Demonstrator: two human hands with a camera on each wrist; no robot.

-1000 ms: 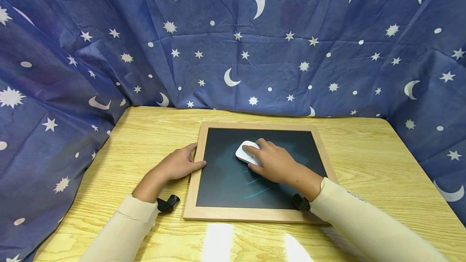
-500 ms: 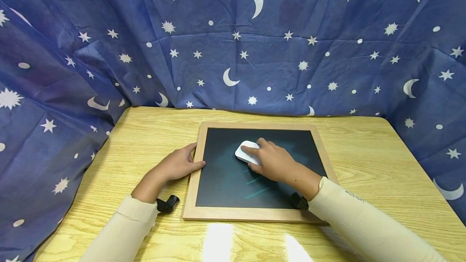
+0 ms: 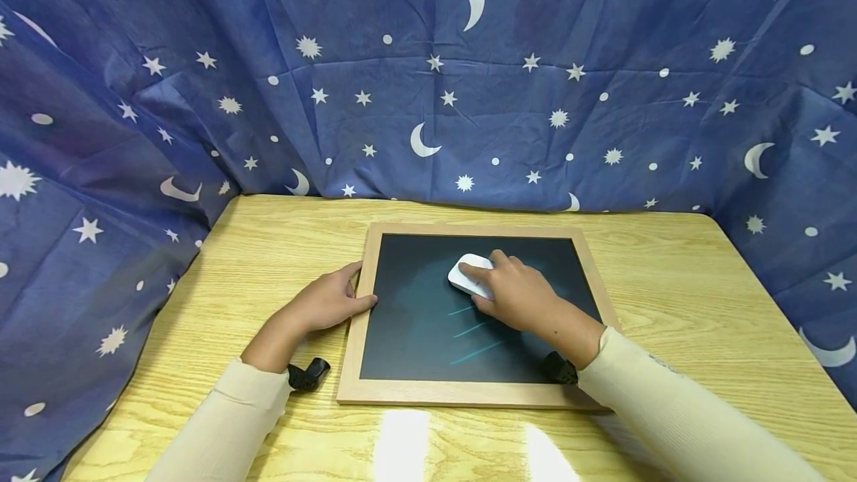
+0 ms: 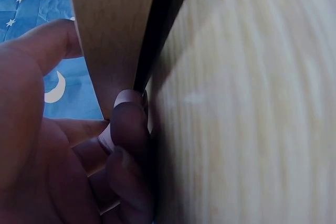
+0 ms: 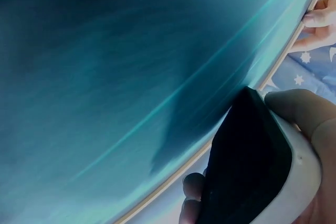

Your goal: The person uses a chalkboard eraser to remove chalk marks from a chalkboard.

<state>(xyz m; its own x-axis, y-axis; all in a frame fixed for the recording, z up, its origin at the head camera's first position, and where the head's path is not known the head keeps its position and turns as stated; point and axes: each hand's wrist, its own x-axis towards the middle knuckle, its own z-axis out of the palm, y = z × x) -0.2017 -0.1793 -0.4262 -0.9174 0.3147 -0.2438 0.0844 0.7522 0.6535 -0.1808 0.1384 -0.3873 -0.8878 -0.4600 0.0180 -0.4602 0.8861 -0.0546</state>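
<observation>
A wood-framed chalkboard (image 3: 415, 348) lies flat on the table, with several thin teal chalk lines (image 3: 478, 352) and faint smears on its dark surface. My right hand (image 3: 518, 296) grips a white board eraser (image 3: 469, 274) over the board's upper middle. In the right wrist view the eraser's dark underside (image 5: 252, 156) faces the camera; whether it touches the board I cannot tell. At the board's left edge my left hand (image 3: 328, 302) holds the wooden frame (image 4: 113, 30), thumb on top and fingers at its side and lower edge.
Light wood-grain table (image 3: 288, 236) surrounds the board. A blue curtain (image 3: 375, 125) with white moons and stars hangs behind and along both sides. Black wrist devices (image 3: 309, 375) sit at both cuffs. Bright light patches (image 3: 402, 441) shine on the table's near part.
My right hand has moved the eraser a little to the right and slightly away from me, uncovering more of the upper chalk line. The left hand and the board stay in place.
</observation>
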